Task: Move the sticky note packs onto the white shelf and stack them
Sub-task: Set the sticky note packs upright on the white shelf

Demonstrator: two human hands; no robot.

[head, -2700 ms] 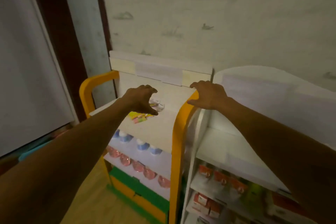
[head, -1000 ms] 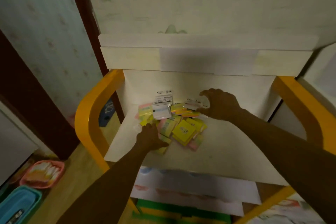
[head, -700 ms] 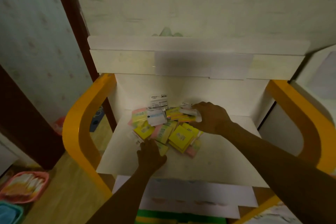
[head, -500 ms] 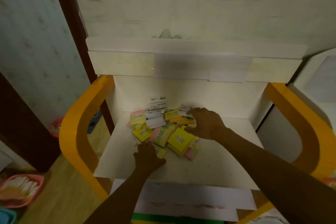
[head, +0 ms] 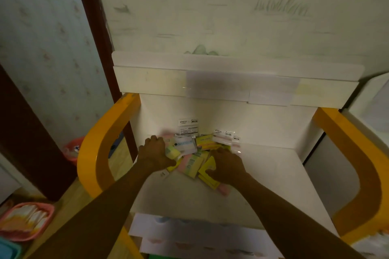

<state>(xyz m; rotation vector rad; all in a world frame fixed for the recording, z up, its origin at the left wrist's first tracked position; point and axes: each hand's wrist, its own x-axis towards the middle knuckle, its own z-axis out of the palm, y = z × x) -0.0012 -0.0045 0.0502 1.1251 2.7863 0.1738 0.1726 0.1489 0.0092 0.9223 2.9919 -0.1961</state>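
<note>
Seen from above: loose heap of sticky note packs (head: 192,165), yellow, pink and white, scattered at the back of the white shelf (head: 273,176) between orange side rails (head: 94,153). Left hand (head: 154,153) and right hand (head: 226,167) laid on opposite sides of the heap, fingers curled over packs, probably to gather them for stacking. Nothing stacked yet.

- The left hand (head: 154,154) moved up from the pile's front edge to its left side — now against the sticky note packs (head: 190,163).
- The right hand (head: 226,167) drew back from the rear packs onto the front yellow ones.
</note>
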